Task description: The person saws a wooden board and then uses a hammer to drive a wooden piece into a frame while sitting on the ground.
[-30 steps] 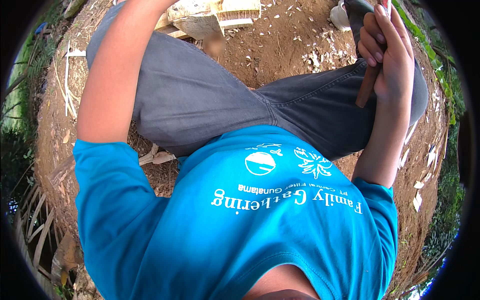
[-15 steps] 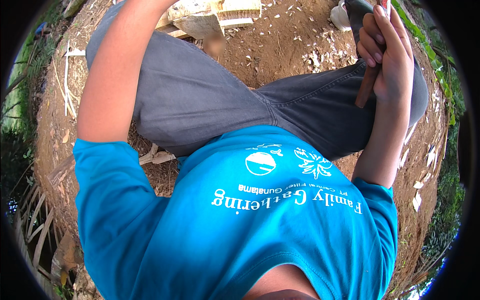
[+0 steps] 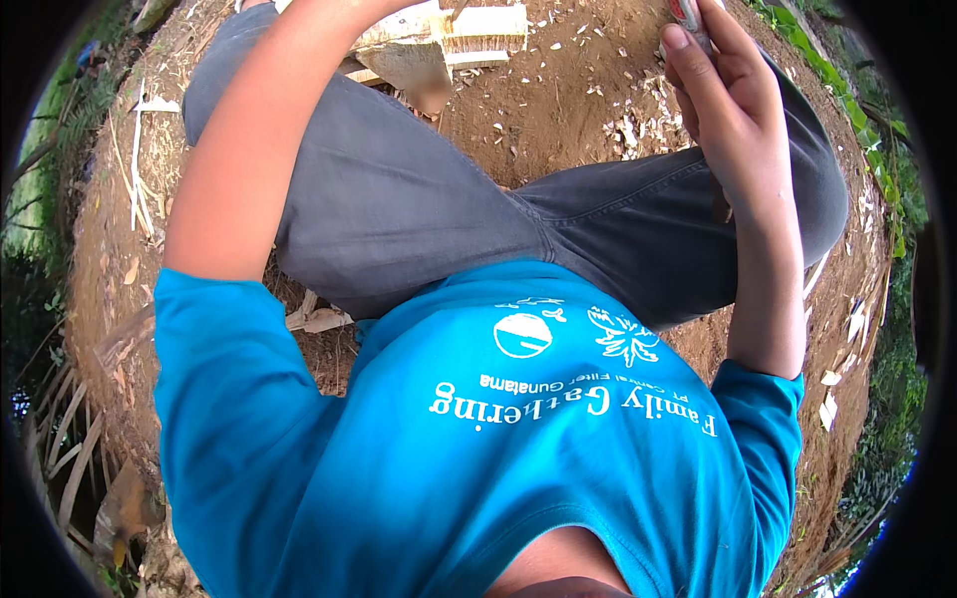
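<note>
Right of the pale wood blocks [image 3: 485,30], chips [image 3: 626,132] on brown soil [image 3: 558,110] suggest some cutting is done, what remains being unclear, and the right hand [image 3: 736,105] is wrapped around a brown-handled tool [image 3: 688,12], while the left hand lies out of sight, its grip impossible to tell.

The left forearm [image 3: 261,145] angles up, left hand beyond the upper edge. Upper right, the right hand [image 3: 733,100] grips, thumb extended.
</note>
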A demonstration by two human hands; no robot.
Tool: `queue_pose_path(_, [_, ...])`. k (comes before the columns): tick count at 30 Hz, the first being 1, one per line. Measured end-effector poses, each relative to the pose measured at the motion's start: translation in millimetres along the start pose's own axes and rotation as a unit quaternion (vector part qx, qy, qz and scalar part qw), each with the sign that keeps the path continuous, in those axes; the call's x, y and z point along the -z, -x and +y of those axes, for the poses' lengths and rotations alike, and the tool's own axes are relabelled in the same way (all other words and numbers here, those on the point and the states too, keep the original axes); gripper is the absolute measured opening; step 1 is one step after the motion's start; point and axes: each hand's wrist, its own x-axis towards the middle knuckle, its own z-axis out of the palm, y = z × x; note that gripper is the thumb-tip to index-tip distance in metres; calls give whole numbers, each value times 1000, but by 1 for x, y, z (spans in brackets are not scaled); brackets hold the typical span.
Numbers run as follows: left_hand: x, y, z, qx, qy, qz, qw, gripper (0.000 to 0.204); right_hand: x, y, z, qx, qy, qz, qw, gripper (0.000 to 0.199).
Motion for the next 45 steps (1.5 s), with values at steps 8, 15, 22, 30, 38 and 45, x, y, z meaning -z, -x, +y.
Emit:
queue_pose_path(8, [6,-4,19,59,11,-23,998,39,44,6,11,83,-64,-79,991,45])
queue_pose_path(15, [-4,0,7,54,-52,-15,997,49,63,-15,-35,177,-74,-17,981,47])
queue_pose_path(22, [-6,1,12,37,-48,-7,998,38,62,-19,-33,138,-24,-77,987,30])
queue_pose_path(30, [5,-1,17,62,-14,-54,997,33,64,-19,-27,139,-4,-54,989,41])
queue_pose_path(38, [4,-6,18,56,5,-50,997,39,65,-16,-11,141,-46,-26,989,39])
queue_pose_path(45, [0,-10,17,39,-29,-57,997,37,70,-13,2,108,-60,-20,992,37])
